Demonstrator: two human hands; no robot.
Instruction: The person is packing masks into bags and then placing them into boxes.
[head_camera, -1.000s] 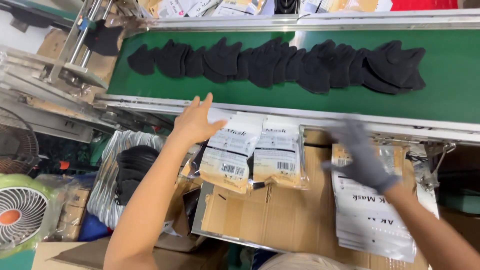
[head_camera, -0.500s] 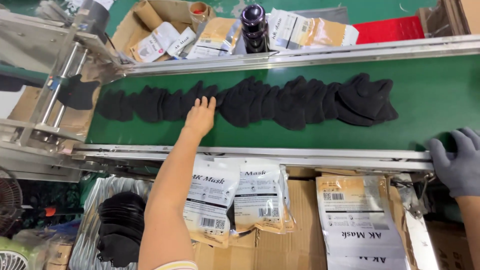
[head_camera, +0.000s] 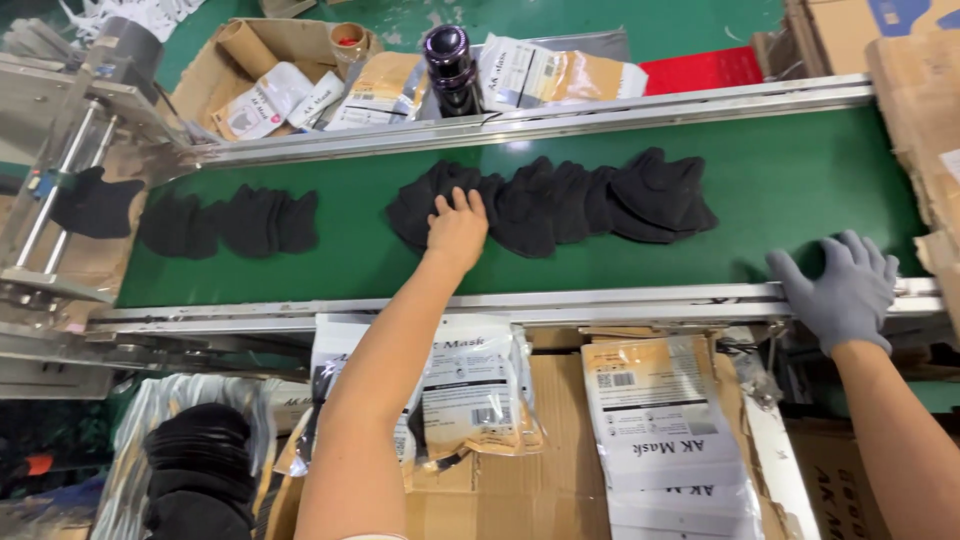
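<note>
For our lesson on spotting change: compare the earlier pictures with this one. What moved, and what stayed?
The bare left hand reached forward from the packets onto the row of black masks. The gloved right hand rose to the belt's metal rail. Packets stayed below.

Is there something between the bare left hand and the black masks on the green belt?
Nothing visible does. The left hand already lies on the near row of black masks on the belt. The gloved right hand rests on the belt's near rail, away from the masks.
</note>
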